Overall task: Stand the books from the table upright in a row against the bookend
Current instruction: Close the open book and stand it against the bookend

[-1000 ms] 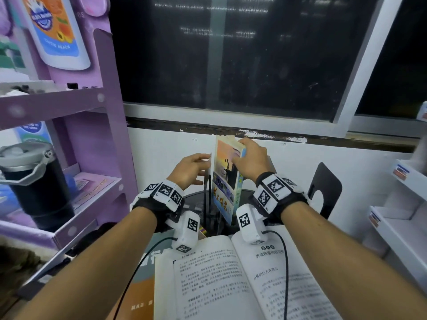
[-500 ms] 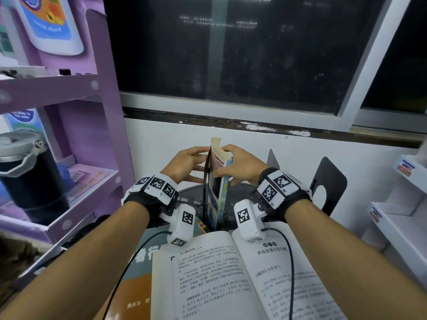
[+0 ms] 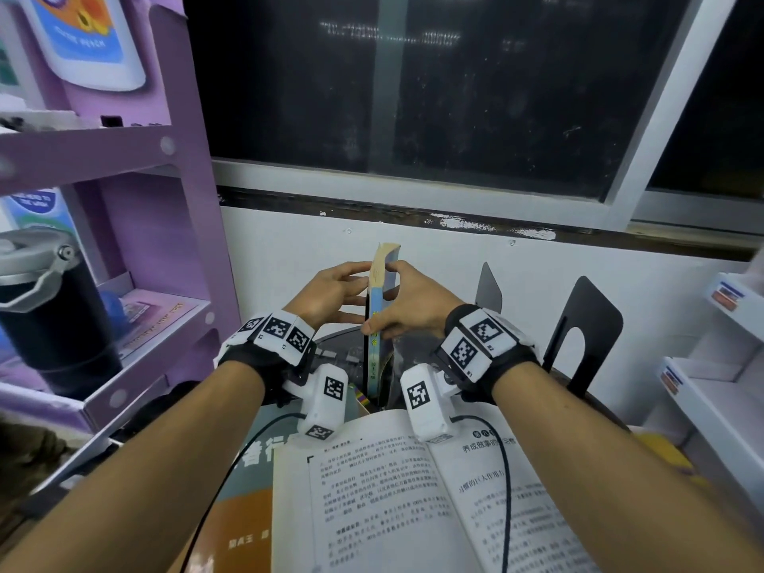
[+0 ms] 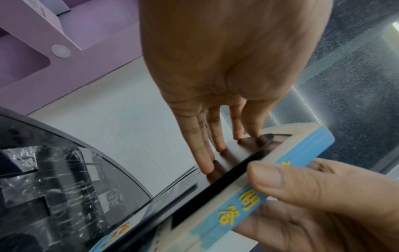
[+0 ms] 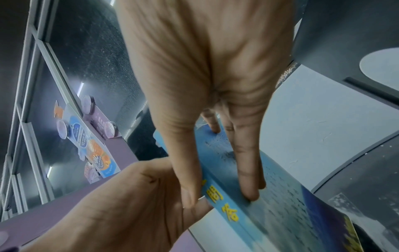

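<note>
A thin book with a light-blue spine stands upright on the round dark table, spine toward me. Its left cover lies against a black metal bookend, seen edge-on in the head view. My right hand grips the book, thumb over the spine and straight fingers on the right cover. My left hand is open, its straight fingertips pressing the bookend's far face. An open book lies flat in front, partly over an orange and teal book.
A second black bookend and a grey one stand to the right near the white wall. A purple shelf unit with a black jug is on the left. A white shelf sits at the right.
The blue book turned from cover facing me to spine toward me and came upright against the bookend. My left hand moved in and set its fingertips on the bookend.
</note>
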